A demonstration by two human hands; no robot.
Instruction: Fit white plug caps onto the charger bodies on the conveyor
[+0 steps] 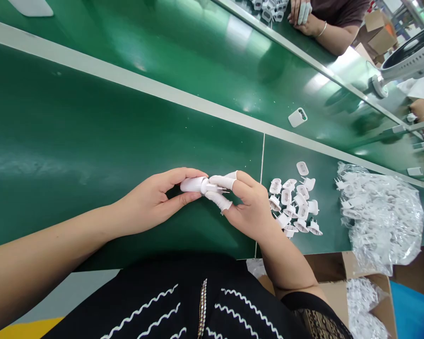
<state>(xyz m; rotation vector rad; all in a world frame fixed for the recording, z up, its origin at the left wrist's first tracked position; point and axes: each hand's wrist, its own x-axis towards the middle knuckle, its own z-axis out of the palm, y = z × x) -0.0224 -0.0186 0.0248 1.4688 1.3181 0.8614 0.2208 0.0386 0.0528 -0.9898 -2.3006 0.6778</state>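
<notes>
In front of my body, over the green bench, both hands meet at a white plastic housing with a plug end. My left hand [166, 195] pinches the rounded white housing [191, 184] between thumb and fingers. White tape or finger covers wrap the thumb and fingertips of my right hand [245, 200], which grips a white plug piece [214, 188] at the housing's right end. Metal pins stick out to the right. Whether the two pieces are fully joined cannot be told. To the right of my right hand lies a loose group of white plug pieces [302, 211].
A clear plastic bag [385, 216] full of white pieces lies at the right. Beyond the pale strip sits one white housing [297, 117]. Across the bench are a co-worker's hands [305, 21] and a fan [410, 52]. An open carton [334, 287] stands below the bench edge.
</notes>
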